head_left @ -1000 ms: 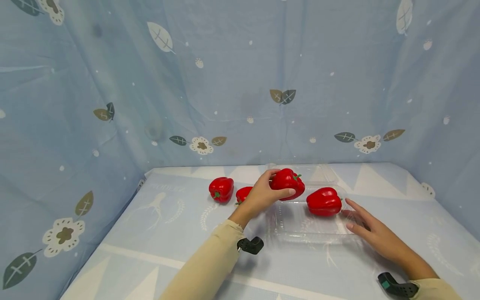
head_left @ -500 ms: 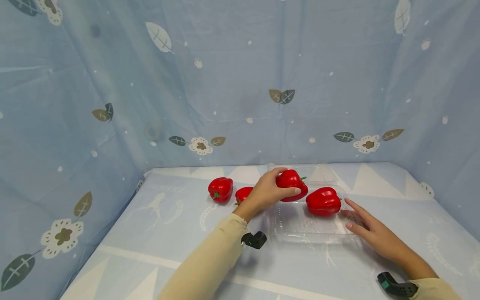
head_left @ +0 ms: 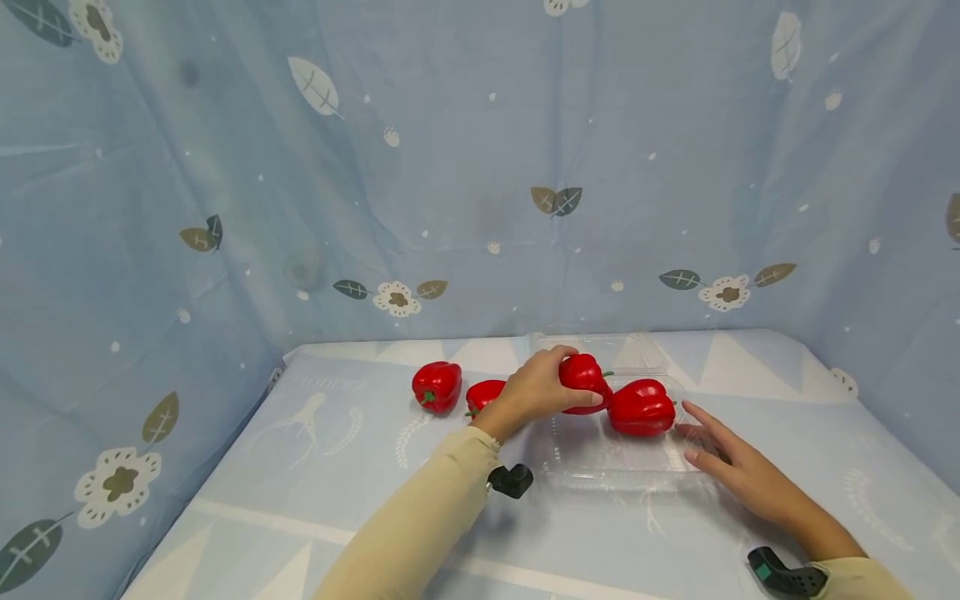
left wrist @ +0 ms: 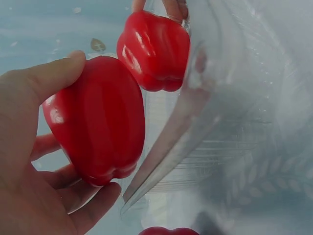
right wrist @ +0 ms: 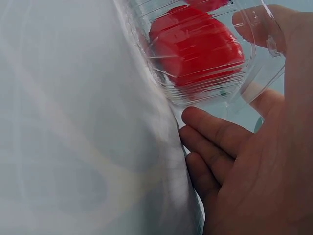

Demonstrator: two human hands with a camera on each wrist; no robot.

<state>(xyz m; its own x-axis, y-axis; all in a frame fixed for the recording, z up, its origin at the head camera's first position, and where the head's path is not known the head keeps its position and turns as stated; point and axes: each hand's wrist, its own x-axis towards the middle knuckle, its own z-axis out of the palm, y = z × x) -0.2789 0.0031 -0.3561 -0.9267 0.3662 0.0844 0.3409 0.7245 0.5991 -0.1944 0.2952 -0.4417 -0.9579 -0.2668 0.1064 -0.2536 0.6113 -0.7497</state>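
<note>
My left hand [head_left: 536, 390] grips a red bell pepper [head_left: 583, 377] over the left part of a clear plastic clamshell box [head_left: 581, 461]. In the left wrist view the thumb and fingers curl round that pepper [left wrist: 98, 122]. A second bell pepper [head_left: 641, 408] lies on its side in the box, close against the held one. My right hand [head_left: 750, 479] rests at the box's right end with its fingers spread. In the right wrist view, fingertips [right wrist: 193, 117] reach the box's ribbed wall [right wrist: 205, 90], and the thumb overlaps its edge.
Two more red bell peppers, one at the left [head_left: 437, 387] and one partly hidden by my left hand [head_left: 483, 394], lie on the patterned tablecloth [head_left: 300, 500]. The box's lid [head_left: 600, 346] lies open behind it. A patterned curtain [head_left: 450, 167] hangs at the back.
My left hand has moved slightly right and then down with the bell pepper, bringing it lower into the box beside the other one. The right hand stays at the box's end.
</note>
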